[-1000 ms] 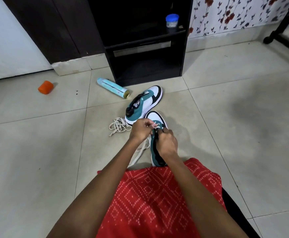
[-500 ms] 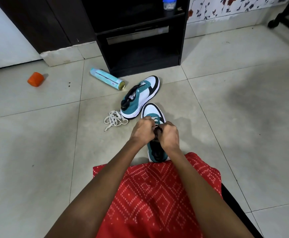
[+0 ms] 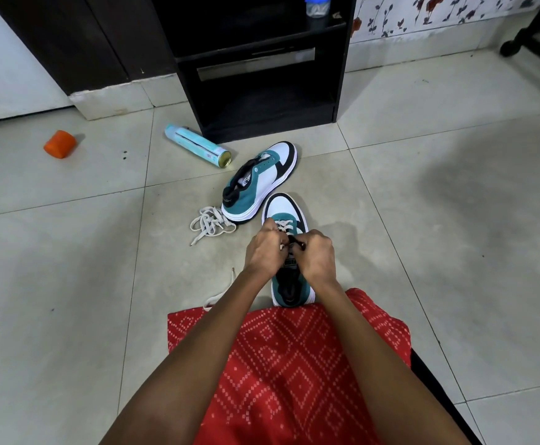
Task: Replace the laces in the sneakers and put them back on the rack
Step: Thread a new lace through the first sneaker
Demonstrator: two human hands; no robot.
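Observation:
A teal, white and black sneaker (image 3: 282, 207) stands upright on the tiled floor just in front of my lap. My left hand (image 3: 265, 252) and my right hand (image 3: 316, 255) meet over its tongue, both with curled fingers pinching the white lace (image 3: 284, 225) at the eyelets. A loose end of that lace (image 3: 220, 293) trails left under my left forearm. The second sneaker (image 3: 259, 181) lies tilted on its side just beyond, without a lace. A bundled white lace (image 3: 209, 221) lies on the floor to its left.
A black shoe rack (image 3: 262, 65) stands at the back with a blue-lidded jar (image 3: 316, 4) on a shelf. A light blue spray can (image 3: 196, 145) lies by its foot. An orange cap (image 3: 59, 144) sits far left. A red patterned cloth (image 3: 294, 364) covers my lap.
My hands have drawn closer together over the tongue of the near sneaker. The camera has tilted down, so the rack and the far sneaker sit higher in view.

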